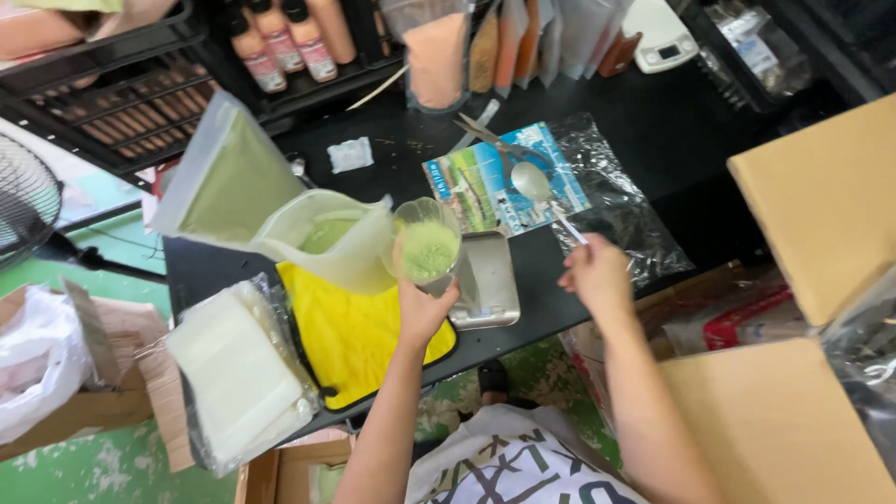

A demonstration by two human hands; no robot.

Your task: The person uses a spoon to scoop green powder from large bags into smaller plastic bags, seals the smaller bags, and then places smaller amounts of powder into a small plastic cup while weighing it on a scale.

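Note:
My left hand (422, 303) grips a clear plastic cup (427, 245) holding green powder, tilted toward the open mouth of a large clear bag (322, 233) that also contains green powder. My right hand (597, 273) holds a metal spoon (534, 183) by its handle, bowl pointing away over a colourful printed packet (490, 187). Just right of the cup sits a small metal scale tray (495, 285). A yellow cloth (350, 331) lies under the bag on the black table (644, 140).
A stack of white bags in clear wrap (233, 369) lies at the table's left end. Crumpled clear plastic (621, 201) lies right of the packet. Bottles (280, 42), powder pouches (439, 51) and a white scale (658, 37) stand at the back. Cardboard boxes (821, 205) are at right.

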